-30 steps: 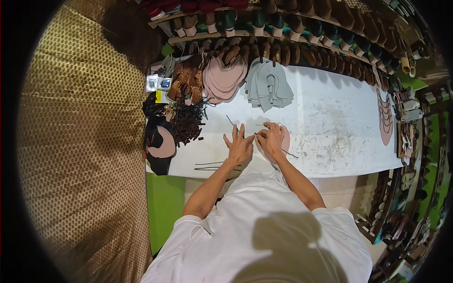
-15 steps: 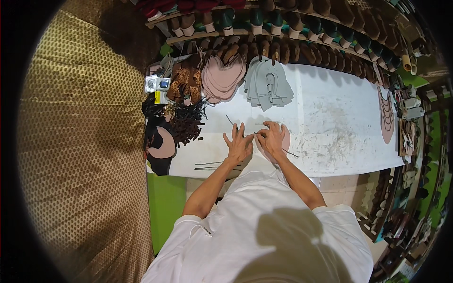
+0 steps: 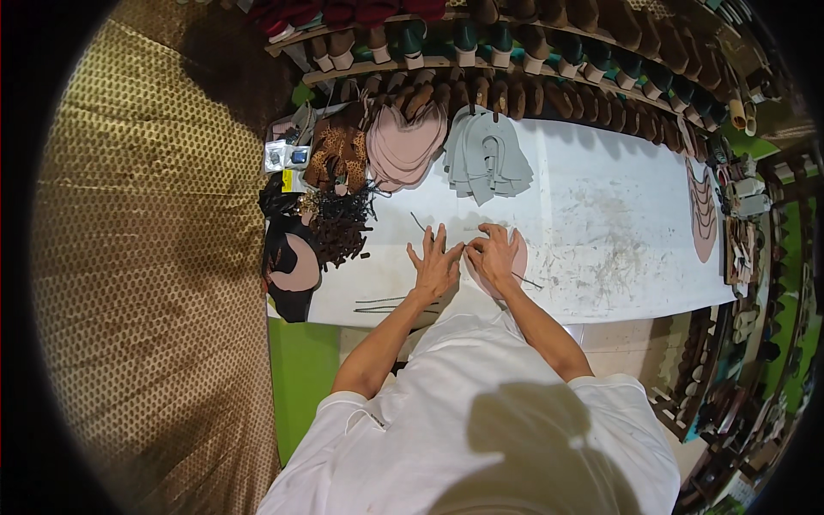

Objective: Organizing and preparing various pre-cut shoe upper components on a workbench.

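My left hand [image 3: 436, 269] is over the white-covered table, its outer fingers spread and its thumb and forefinger closed together toward my right hand. My right hand [image 3: 490, 257] lies over a rounded pink shoe-upper piece [image 3: 519, 254], its fingertips pinched close to those of my left. What the fingertips hold is too small to make out. A thin dark cord [image 3: 528, 281] sticks out from beneath my right hand across the pink piece. Several more dark cords [image 3: 378, 307] lie by the near edge, left of my left hand, and a short cord [image 3: 417, 221] lies just beyond it.
Stacked grey pieces [image 3: 487, 159], pink pieces [image 3: 403, 150] and leopard-print pieces [image 3: 337, 159] line the far left. Dark strips [image 3: 342, 227] are heaped below them. Cut pink pieces [image 3: 704, 210] lie far right. Racks of shoes [image 3: 466, 43] stand behind; a gold patterned curtain [image 3: 154, 257] hangs left.
Both hands hold nearly the same place, with only a slight shift of the fingertips. The lowest grey piece of the stack now hangs a little lower.
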Demonstrator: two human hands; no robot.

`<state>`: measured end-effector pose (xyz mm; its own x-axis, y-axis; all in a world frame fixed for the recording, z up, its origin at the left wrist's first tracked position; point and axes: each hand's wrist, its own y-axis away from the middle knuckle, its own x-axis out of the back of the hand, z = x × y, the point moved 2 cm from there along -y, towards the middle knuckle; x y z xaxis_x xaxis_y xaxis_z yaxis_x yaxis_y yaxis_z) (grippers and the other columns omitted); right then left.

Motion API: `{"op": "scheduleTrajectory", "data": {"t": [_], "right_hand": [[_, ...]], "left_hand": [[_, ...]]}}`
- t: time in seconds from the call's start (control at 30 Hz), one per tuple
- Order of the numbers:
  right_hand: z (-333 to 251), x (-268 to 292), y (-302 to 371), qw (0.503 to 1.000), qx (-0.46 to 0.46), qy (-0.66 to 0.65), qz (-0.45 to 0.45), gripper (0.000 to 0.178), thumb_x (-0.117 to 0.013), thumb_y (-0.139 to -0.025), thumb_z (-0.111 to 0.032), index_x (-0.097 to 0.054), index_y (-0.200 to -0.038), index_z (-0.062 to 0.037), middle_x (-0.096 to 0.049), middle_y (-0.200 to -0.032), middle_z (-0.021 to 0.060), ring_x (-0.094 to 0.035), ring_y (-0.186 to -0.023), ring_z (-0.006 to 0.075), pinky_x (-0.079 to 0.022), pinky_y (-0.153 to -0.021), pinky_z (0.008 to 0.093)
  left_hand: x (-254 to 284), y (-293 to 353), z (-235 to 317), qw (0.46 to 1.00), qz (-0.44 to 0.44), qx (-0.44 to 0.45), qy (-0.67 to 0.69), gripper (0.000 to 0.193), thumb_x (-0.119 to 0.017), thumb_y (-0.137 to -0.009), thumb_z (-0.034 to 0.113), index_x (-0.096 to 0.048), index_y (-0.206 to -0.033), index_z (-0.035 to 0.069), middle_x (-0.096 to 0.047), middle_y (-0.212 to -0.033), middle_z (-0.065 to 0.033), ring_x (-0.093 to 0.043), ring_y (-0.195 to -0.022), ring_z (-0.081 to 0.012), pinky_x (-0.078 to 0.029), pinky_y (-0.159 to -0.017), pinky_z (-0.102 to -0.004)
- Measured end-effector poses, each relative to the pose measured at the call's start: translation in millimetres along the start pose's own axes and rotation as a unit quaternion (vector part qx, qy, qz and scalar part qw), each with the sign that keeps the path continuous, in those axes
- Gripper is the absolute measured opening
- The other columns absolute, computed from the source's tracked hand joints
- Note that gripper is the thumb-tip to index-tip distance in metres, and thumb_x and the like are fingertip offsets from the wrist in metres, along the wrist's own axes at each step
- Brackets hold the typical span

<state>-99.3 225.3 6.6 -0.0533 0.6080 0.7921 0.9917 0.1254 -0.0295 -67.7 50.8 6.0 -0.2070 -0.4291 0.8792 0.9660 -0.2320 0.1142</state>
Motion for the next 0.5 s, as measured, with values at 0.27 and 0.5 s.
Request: {"op": "scheduleTrajectory", "data": {"t": [0.27, 0.5], "right_hand": [[6.1, 3.9, 2.0, 1.000, 0.011, 0.001, -0.008, 0.019, -0.077, -0.087, -0.030, -0.084, -0.097, -0.0160, -0.063, -0.135, 0.0051, -0.048, -0.136, 0.0273, -0.017, -0.121, 0.0661], [26.7, 27.7, 23.1, 0.996, 0.084, 0.031, -0.014, 0.020, -0.075, -0.089, -0.026, -0.083, -0.099, -0.0121, -0.063, -0.135, 0.0077, -0.052, -0.133, 0.0260, -0.024, -0.123, 0.0565]], "left_hand": [[-0.9, -1.4, 0.2, 0.995, -0.035, -0.040, -0.080, 0.058, -0.064, -0.089, 0.018, -0.061, -0.146, 0.031, -0.014, -0.175, -0.0138, -0.009, -0.160, -0.0438, -0.011, -0.109, -0.0861], [-3.0, -2.9, -2.6, 0.986, -0.030, -0.074, -0.145, 0.063, -0.067, -0.089, 0.022, -0.055, -0.150, 0.033, -0.013, -0.176, -0.0122, -0.010, -0.160, -0.0425, -0.013, -0.108, -0.0850]]}}
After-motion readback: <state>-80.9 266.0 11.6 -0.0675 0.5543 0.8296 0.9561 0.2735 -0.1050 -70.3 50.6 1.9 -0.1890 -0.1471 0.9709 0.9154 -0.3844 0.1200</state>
